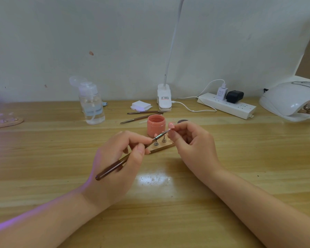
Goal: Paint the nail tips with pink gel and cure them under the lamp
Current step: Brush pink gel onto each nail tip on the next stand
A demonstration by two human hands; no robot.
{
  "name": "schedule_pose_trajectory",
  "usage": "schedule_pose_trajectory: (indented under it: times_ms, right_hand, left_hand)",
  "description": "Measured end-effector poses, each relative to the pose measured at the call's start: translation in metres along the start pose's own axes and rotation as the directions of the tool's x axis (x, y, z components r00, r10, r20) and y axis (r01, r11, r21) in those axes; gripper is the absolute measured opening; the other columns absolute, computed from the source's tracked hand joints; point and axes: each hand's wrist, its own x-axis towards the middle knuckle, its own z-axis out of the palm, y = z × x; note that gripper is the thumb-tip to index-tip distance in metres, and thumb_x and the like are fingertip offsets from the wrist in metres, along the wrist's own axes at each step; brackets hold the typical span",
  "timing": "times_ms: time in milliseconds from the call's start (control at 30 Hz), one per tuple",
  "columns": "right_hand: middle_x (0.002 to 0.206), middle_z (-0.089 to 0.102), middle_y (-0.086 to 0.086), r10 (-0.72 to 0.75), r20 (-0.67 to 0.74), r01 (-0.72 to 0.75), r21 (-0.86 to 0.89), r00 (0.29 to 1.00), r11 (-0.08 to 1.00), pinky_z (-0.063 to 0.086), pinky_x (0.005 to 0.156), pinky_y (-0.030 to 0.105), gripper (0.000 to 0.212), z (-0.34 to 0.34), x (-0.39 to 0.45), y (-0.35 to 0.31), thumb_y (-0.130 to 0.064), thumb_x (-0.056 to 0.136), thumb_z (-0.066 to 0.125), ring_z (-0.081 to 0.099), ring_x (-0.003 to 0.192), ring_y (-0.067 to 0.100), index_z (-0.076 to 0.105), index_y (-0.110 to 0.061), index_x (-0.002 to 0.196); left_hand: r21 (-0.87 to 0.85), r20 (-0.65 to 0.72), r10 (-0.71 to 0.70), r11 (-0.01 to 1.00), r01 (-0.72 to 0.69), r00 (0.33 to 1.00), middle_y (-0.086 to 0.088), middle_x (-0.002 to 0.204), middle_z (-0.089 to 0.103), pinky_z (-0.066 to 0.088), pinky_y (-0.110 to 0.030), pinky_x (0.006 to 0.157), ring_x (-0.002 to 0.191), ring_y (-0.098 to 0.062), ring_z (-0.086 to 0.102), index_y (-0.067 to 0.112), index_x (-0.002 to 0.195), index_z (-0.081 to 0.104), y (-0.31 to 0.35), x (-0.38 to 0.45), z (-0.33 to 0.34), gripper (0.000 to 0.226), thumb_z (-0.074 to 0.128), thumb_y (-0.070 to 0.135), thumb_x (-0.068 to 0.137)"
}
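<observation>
So the left hand has its grip pinched around a brown brush, with the bristle end touching a pink nail tip. The right hand holds that tip up on its little stand, fingers clamped on it, just in front of the open pot of pink gel. Under the hands there's a wooden holder block on the worktop with two bare metal pegs sticking up. The curing lamp sits far right with a few painted tips inside its mouth. Behind the pot lie two spare brushes, a stack of white pads, a pump bottle, a clip-on desk light and a power strip
</observation>
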Motion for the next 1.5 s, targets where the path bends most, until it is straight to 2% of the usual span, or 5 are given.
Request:
schedule_pose_trajectory:
  times_ms: [233, 500, 800, 1300, 1500]
  right_hand:
    - [0.078, 0.071, 0.001, 0.012, -0.006, -0.012, 0.028, 1.0, 1.0, 0.051, 0.063, 0.049, 0.004, 0.0007, 0.0009, 0.0006, -0.013, 0.088, 0.069, 0.061, 0.067, 0.032, 0.069, -0.013, 0.092]
    - [0.07, 0.065, -0.011, -0.035, -0.026, 0.034, -0.035, 0.999, 0.999, 0.043, 0.052, 0.025, 0.007, -0.0006, 0.002, 0.0033, -0.017, 0.088, 0.07, 0.05, 0.053, 0.01, 0.067, -0.022, 0.086]
    - [0.076, 0.069, -0.005, -0.013, -0.025, 0.013, -0.005, 1.0, 1.0, 0.05, 0.06, 0.049, 0.005, 0.0002, 0.0018, 0.0024, -0.017, 0.088, 0.07, 0.058, 0.063, 0.027, 0.068, -0.021, 0.088]
    - [0.075, 0.069, -0.003, 0.019, -0.016, -0.019, 0.027, 1.0, 0.999, 0.05, 0.061, 0.048, 0.004, -0.0008, 0.0017, -0.0009, -0.013, 0.088, 0.069, 0.058, 0.065, 0.03, 0.068, -0.016, 0.09]
    - [0.076, 0.071, -0.003, 0.015, -0.002, -0.015, 0.079, 1.0, 0.997, 0.052, 0.061, 0.048, 0.01, 0.0003, 0.0011, -0.0005, -0.013, 0.087, 0.07, 0.062, 0.069, 0.027, 0.068, -0.022, 0.086]
  left_hand:
    - [-0.106, -0.006, -0.04, 0.994, 0.039, 0.999, 0.022, 0.093, 0.072, 0.045, -0.006, 0.07, 0.079, 0.005, 0.065, 0.033, 0.108, 0.064, -0.0003, 0.001, 0.0011, 0.021, 0.053, 0.036, 0.089]
    - [0.003, 0.039, 0.103, 0.995, -0.104, 0.994, 0.014, 0.094, 0.068, 0.045, -0.012, 0.081, 0.091, -0.006, 0.064, 0.025, 0.101, 0.067, -0.0014, 0.0038, 0.0011, 0.019, 0.052, 0.02, 0.091]
    - [-0.042, 0.058, -0.062, 0.997, 0.064, 0.996, 0.017, 0.096, 0.071, 0.045, -0.01, 0.079, 0.092, -0.008, 0.066, 0.038, 0.104, 0.063, -0.0052, -0.0009, 0.0022, 0.02, 0.051, 0.033, 0.088]
    - [-0.12, 0.051, -0.071, 0.99, 0.077, 0.996, 0.006, 0.087, 0.071, 0.054, -0.035, 0.078, 0.086, -0.015, 0.068, 0.03, 0.096, 0.065, -0.0059, -0.003, 0.0, 0.019, 0.048, 0.03, 0.089]
    - [-0.149, 0.022, -0.132, 0.98, 0.134, 0.991, 0.012, 0.092, 0.073, 0.053, -0.022, 0.08, 0.089, -0.008, 0.068, 0.032, 0.102, 0.064, -0.0058, -0.0013, 0.0025, 0.02, 0.049, 0.037, 0.089]
